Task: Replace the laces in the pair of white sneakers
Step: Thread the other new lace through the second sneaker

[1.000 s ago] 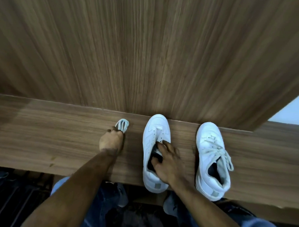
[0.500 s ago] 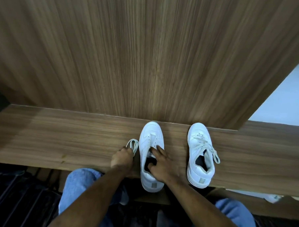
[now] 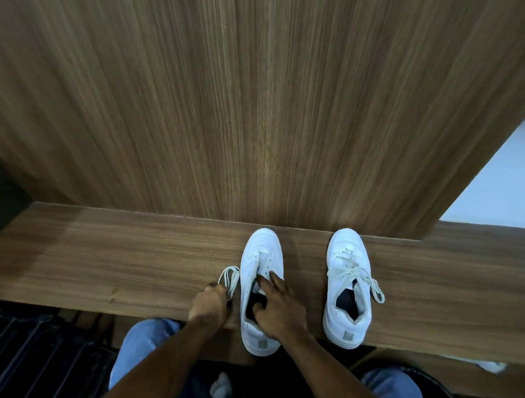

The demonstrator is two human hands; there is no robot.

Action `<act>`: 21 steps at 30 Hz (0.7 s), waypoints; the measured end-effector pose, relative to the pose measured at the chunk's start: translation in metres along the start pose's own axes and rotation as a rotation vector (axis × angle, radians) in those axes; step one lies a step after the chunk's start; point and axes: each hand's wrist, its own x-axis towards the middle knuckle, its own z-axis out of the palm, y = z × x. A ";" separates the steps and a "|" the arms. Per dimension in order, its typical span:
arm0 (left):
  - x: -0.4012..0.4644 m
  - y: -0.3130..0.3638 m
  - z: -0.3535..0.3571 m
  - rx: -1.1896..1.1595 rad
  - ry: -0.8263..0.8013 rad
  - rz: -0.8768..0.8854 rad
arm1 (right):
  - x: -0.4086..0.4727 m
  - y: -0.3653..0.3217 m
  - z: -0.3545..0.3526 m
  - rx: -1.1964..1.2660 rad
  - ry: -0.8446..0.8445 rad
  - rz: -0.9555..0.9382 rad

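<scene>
Two white sneakers stand on a wooden shelf (image 3: pixel 117 258), toes toward the wall. The left sneaker (image 3: pixel 260 259) has no lace in its eyelets. My right hand (image 3: pixel 276 307) rests on its opening, thumb inside the collar and fingers over the tongue. My left hand (image 3: pixel 210 302) grips a bundled white lace (image 3: pixel 230 277) just left of that sneaker, its loops sticking out past my fingers. The right sneaker (image 3: pixel 345 295) keeps its cream lace, with loose ends hanging over its right side.
A tall wood panel (image 3: pixel 259 108) rises right behind the shoes. My knees in blue jeans (image 3: pixel 140 350) are below the shelf's front edge. A dark slatted surface (image 3: pixel 23 354) lies at the lower left. A white object (image 3: pixel 493 366) peeks out under the shelf at right.
My left hand has drawn the bundled lace back from near the wall to beside the left sneaker. The right hand stays on that sneaker. The camera has tilted up.
</scene>
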 end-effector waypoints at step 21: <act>0.020 0.086 -0.092 -0.974 -0.192 0.261 | 0.036 0.010 -0.096 1.129 0.122 0.294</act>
